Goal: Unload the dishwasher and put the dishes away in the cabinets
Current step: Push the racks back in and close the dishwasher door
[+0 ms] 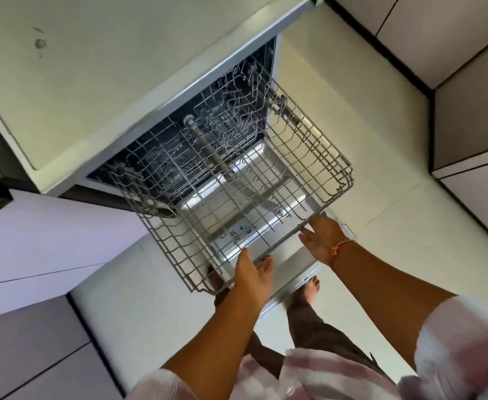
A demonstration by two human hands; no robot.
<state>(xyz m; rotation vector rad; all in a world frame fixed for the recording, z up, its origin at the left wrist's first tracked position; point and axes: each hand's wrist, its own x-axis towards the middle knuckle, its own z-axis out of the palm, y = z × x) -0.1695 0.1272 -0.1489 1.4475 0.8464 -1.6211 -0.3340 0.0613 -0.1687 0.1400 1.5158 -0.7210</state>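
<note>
Left hand (251, 274), right hand (323, 235) grip rack (333, 160) front.

countertop (78, 90): pale, smudged, upper left | floor (352, 116): pale tiles
</note>
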